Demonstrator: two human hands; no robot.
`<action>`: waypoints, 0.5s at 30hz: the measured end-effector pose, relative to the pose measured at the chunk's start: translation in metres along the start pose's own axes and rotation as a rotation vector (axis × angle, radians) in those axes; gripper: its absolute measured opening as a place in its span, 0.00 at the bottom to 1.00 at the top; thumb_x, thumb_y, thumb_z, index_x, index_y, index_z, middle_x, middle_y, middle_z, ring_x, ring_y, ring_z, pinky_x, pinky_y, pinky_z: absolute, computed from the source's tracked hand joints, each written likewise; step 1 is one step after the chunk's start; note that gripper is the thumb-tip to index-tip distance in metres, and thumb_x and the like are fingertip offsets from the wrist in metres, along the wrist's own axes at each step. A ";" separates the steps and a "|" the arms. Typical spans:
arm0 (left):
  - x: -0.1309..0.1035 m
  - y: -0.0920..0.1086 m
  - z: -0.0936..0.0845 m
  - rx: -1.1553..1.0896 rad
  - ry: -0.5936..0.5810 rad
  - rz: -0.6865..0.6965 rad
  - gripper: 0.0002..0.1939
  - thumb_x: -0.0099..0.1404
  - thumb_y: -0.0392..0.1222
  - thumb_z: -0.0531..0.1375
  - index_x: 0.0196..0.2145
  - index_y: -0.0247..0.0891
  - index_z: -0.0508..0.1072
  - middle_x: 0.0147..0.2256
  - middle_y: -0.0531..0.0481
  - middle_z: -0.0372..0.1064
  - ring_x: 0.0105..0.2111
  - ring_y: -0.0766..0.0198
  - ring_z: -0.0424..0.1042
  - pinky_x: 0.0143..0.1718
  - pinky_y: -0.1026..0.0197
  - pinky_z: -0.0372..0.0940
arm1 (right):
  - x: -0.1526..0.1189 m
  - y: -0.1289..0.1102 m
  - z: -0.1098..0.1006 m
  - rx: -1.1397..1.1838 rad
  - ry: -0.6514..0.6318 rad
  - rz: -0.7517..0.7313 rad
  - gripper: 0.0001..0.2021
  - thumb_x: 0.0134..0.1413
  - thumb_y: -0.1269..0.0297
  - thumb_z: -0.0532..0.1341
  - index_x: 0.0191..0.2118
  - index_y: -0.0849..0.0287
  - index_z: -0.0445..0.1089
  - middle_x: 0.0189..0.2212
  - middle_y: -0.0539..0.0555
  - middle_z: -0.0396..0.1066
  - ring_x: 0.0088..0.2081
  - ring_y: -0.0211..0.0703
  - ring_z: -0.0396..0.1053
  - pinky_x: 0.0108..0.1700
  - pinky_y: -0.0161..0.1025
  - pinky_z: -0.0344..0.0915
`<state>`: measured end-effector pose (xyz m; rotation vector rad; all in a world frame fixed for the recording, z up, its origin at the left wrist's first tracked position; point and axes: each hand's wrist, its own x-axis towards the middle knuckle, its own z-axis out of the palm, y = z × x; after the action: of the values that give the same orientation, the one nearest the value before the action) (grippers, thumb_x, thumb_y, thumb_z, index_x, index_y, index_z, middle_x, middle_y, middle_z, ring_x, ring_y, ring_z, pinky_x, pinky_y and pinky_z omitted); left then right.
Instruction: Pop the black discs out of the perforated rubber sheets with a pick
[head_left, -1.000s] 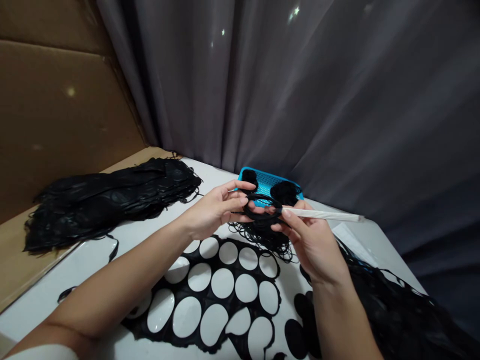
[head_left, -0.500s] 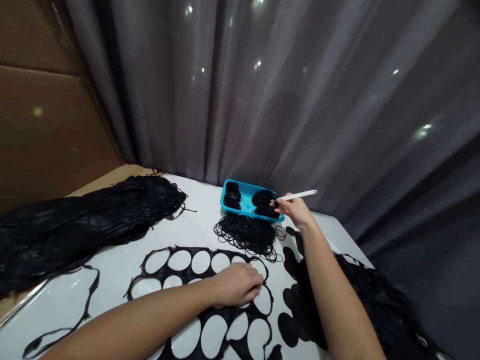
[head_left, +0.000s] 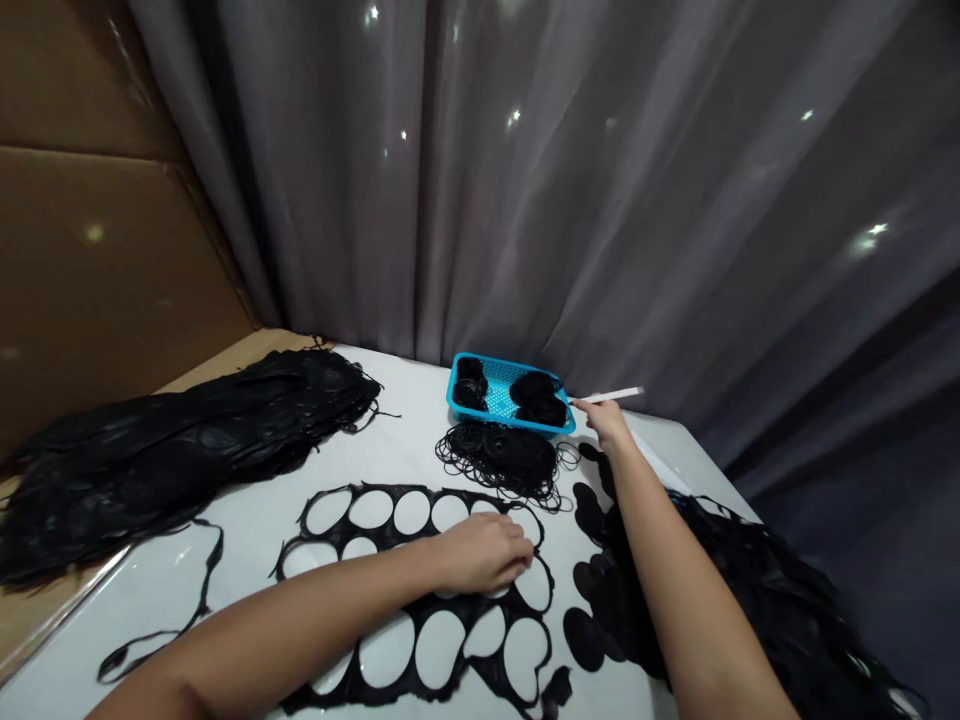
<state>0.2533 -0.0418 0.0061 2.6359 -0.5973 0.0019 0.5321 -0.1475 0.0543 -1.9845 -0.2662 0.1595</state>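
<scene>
My left hand [head_left: 489, 551] lies with curled fingers over a flat black rubbery sheet [head_left: 439, 606] full of large round holes. Whether its fingertips pinch anything is hidden. A slim white pen-like stick [head_left: 621, 394] is held in my right hand [head_left: 604, 419], just off the right end of a blue plastic basket [head_left: 511, 368]. Inside that basket, black round pieces [head_left: 541, 399] lie at the right and a dark bundle of rings [head_left: 470, 385] at the left. A heap of thin black rings [head_left: 504, 456] sits on the table in front of the basket.
Stacked black sheets [head_left: 180, 440] lie at the left beside a cardboard box [head_left: 97, 240]. Loose black discs [head_left: 585, 638] and a black pile [head_left: 780, 600] spread over the right side of the white table [head_left: 397, 430]. A grey curtain [head_left: 570, 200] hangs behind.
My right hand has moved back from over the black pieces to beyond the basket's right end, still holding the white stick. My left hand stays on the sheet. The view shifts slightly.
</scene>
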 end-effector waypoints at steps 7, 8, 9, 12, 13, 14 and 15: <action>-0.083 -0.003 -0.053 -0.045 -0.060 -0.351 0.19 0.52 0.41 0.72 0.35 0.38 0.67 0.34 0.48 0.68 0.31 0.57 0.69 0.29 0.62 0.58 | -0.103 -0.005 -0.023 0.087 -0.124 -0.210 0.21 0.48 0.48 0.67 0.22 0.54 0.57 0.17 0.42 0.54 0.22 0.36 0.53 0.26 0.35 0.53; -0.099 0.001 -0.053 -0.048 -0.064 -0.392 0.21 0.50 0.39 0.73 0.36 0.38 0.66 0.35 0.48 0.68 0.31 0.57 0.69 0.29 0.63 0.57 | -0.126 -0.005 -0.021 0.092 -0.190 -0.224 0.20 0.49 0.48 0.67 0.23 0.55 0.58 0.18 0.43 0.56 0.22 0.36 0.54 0.26 0.34 0.54; -0.112 0.006 -0.051 -0.058 -0.062 -0.418 0.19 0.51 0.36 0.71 0.36 0.38 0.66 0.35 0.48 0.68 0.32 0.57 0.69 0.29 0.63 0.56 | -0.151 -0.005 -0.017 0.117 -0.341 -0.227 0.19 0.51 0.49 0.65 0.24 0.55 0.60 0.20 0.44 0.59 0.23 0.36 0.56 0.26 0.34 0.56; -0.131 0.025 -0.040 -0.113 -0.039 -0.439 0.06 0.62 0.31 0.58 0.36 0.39 0.65 0.35 0.50 0.67 0.31 0.60 0.67 0.30 0.63 0.55 | -0.218 -0.002 0.007 0.151 -0.895 -0.194 0.14 0.52 0.53 0.66 0.26 0.56 0.66 0.42 0.54 0.71 0.30 0.40 0.67 0.28 0.36 0.63; -0.131 0.032 -0.038 -0.135 -0.023 -0.440 0.05 0.64 0.31 0.54 0.35 0.38 0.65 0.34 0.50 0.67 0.31 0.60 0.67 0.31 0.63 0.55 | -0.235 0.000 0.016 0.146 -1.026 -0.201 0.13 0.52 0.55 0.67 0.26 0.57 0.67 0.48 0.56 0.69 0.35 0.42 0.69 0.28 0.36 0.64; -0.129 0.037 -0.036 -0.159 -0.005 -0.442 0.05 0.65 0.31 0.52 0.35 0.38 0.65 0.33 0.50 0.67 0.30 0.61 0.66 0.31 0.63 0.56 | -0.249 0.002 0.025 0.150 -1.108 -0.206 0.12 0.51 0.57 0.67 0.26 0.57 0.67 0.52 0.57 0.67 0.39 0.45 0.70 0.28 0.36 0.65; -0.125 0.043 -0.037 -0.187 0.015 -0.444 0.05 0.66 0.32 0.51 0.34 0.38 0.65 0.32 0.50 0.67 0.30 0.62 0.65 0.31 0.63 0.56 | -0.260 0.003 0.032 0.150 -1.163 -0.225 0.12 0.51 0.58 0.68 0.26 0.57 0.67 0.51 0.57 0.68 0.42 0.46 0.70 0.30 0.36 0.65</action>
<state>0.1260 -0.0104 0.0454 2.5246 0.0040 -0.1590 0.2739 -0.1879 0.0366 -1.4914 -1.1632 1.1454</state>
